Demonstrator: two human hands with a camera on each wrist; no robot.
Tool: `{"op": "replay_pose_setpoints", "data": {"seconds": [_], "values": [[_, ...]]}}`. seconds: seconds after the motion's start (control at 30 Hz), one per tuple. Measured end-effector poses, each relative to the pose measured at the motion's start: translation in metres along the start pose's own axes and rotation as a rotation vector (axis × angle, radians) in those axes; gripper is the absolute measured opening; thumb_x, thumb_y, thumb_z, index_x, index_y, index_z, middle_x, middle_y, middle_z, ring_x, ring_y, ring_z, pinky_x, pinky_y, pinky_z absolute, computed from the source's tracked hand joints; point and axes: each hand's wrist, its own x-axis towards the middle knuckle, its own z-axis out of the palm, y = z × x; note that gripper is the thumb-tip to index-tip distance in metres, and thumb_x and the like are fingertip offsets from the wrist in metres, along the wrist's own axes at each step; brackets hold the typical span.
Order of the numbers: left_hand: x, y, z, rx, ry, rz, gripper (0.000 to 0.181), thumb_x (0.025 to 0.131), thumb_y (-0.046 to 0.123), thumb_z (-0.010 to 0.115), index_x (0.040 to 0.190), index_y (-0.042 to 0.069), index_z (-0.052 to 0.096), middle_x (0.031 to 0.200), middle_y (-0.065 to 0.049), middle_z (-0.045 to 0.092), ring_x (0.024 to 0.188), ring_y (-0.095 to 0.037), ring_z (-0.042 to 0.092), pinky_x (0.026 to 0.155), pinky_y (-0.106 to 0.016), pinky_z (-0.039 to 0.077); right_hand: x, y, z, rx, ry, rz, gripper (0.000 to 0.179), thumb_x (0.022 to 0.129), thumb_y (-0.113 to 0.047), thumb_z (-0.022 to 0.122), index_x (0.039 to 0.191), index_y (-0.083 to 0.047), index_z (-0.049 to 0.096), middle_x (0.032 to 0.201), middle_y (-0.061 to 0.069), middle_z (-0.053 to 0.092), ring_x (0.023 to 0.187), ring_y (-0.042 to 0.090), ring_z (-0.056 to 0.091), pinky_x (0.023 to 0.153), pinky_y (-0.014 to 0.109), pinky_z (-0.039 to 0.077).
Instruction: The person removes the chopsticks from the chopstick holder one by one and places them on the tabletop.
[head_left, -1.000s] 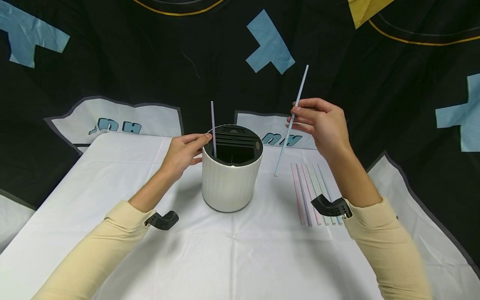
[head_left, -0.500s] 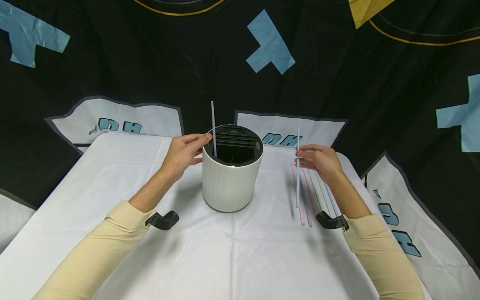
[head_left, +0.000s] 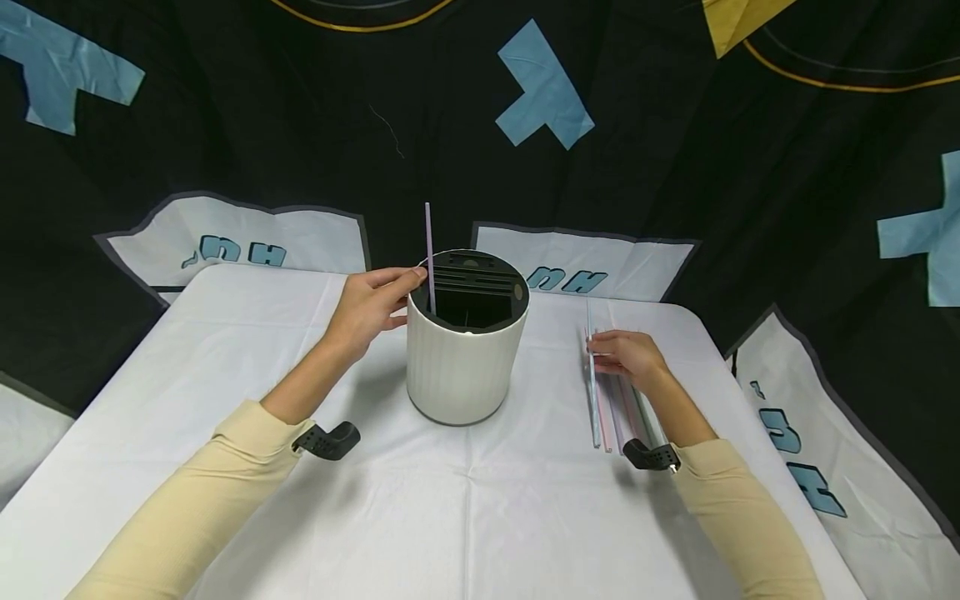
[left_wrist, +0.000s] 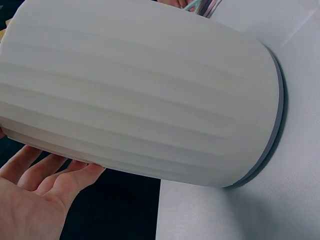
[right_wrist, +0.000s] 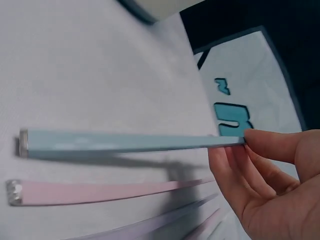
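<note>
A white ribbed utensil holder with a black slotted top stands upright. A lilac chopstick rises from its left side. My left hand holds the holder at its left rim; in the left wrist view, the thumb and fingers lie against the ribbed wall. To the right, my right hand pinches a light blue chopstick near its far end. That chopstick lies low over the cloth, just left of a row of chopsticks, beside a pink one. Whether it touches the cloth I cannot tell.
Several pink, purple and green chopsticks lie side by side under and beside the right hand, partly hidden by it. White cloth covers the table. A black curtain with blue and yellow patches hangs behind.
My right hand has come down toward the table with the light blue chopstick, bringing it from a raised, tilted pose to low beside the row. The left hand and holder have stayed put.
</note>
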Motion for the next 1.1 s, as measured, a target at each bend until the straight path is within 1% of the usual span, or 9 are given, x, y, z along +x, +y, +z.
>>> {"op": "replay_pose_setpoints", "data": {"seconds": [0.17,0.33,0.47,0.63,0.87,0.97,1.03,1.1], "values": [[0.0,0.0,0.001,-0.004,-0.001,0.001,0.044,0.099,0.037,0.066,0.13,0.006,0.067,0.136,-0.01,0.064,0.123,-0.028,0.062,0.096,-0.047,0.058,0.005,0.012,0.002,-0.041,0.01,0.005,0.045,0.098,-0.012,0.066,0.136,0.011,0.055,0.094,0.003,0.071,0.077,0.009,0.067,0.076,0.023,0.062],[-0.001,0.001,0.0,0.004,0.003,-0.008,0.044,0.099,0.037,0.066,0.13,0.007,0.067,0.136,-0.009,0.064,0.123,-0.028,0.062,0.096,-0.047,0.058,0.007,0.019,0.005,-0.08,0.038,-0.003,0.043,0.098,-0.011,0.066,0.134,0.011,0.057,0.088,0.001,0.071,0.071,0.007,0.068,0.071,0.023,0.062],[-0.001,0.001,0.0,0.004,0.004,-0.008,0.044,0.099,0.037,0.066,0.13,0.007,0.067,0.136,-0.009,0.064,0.123,-0.028,0.062,0.096,-0.046,0.058,0.007,0.021,0.007,-0.079,0.061,0.01,0.042,0.098,-0.011,0.066,0.133,0.01,0.058,0.085,0.0,0.071,0.068,0.007,0.067,0.069,0.023,0.062],[-0.001,0.001,0.0,0.004,-0.001,-0.001,0.044,0.098,0.038,0.066,0.13,0.007,0.067,0.137,-0.008,0.063,0.123,-0.028,0.062,0.096,-0.047,0.058,0.007,0.024,0.008,-0.084,0.076,0.01,0.041,0.097,-0.01,0.067,0.133,0.01,0.058,0.086,0.001,0.071,0.067,0.006,0.067,0.068,0.022,0.061],[-0.001,0.001,0.0,-0.002,0.0,0.001,0.044,0.098,0.038,0.067,0.13,0.007,0.067,0.137,-0.008,0.063,0.123,-0.028,0.062,0.095,-0.047,0.058,0.006,0.027,0.008,-0.105,0.081,-0.012,0.04,0.097,-0.009,0.067,0.13,0.012,0.06,0.088,0.003,0.072,0.068,0.005,0.066,0.067,0.019,0.06],[-0.001,0.001,0.0,-0.001,-0.003,0.003,0.044,0.099,0.038,0.066,0.13,0.007,0.067,0.138,-0.009,0.063,0.124,-0.029,0.061,0.095,-0.047,0.058,0.005,0.026,0.007,-0.142,0.101,-0.034,0.038,0.097,-0.01,0.067,0.128,0.011,0.061,0.093,0.007,0.072,0.071,0.006,0.066,0.068,0.019,0.059],[-0.001,0.001,0.0,0.003,-0.002,0.003,0.044,0.099,0.038,0.066,0.131,0.007,0.067,0.138,-0.009,0.063,0.124,-0.029,0.061,0.095,-0.047,0.058,0.003,0.022,0.007,-0.174,0.117,-0.051,0.037,0.099,-0.012,0.065,0.127,0.01,0.062,0.101,0.013,0.072,0.074,0.007,0.066,0.071,0.019,0.06],[-0.002,0.002,0.0,0.004,-0.002,0.001,0.044,0.099,0.038,0.066,0.131,0.007,0.067,0.138,-0.009,0.063,0.124,-0.029,0.061,0.095,-0.047,0.058,-0.001,0.013,0.008,-0.188,0.126,-0.072,0.036,0.1,-0.014,0.063,0.127,0.01,0.062,0.111,0.019,0.07,0.079,0.008,0.066,0.074,0.019,0.059]]}}
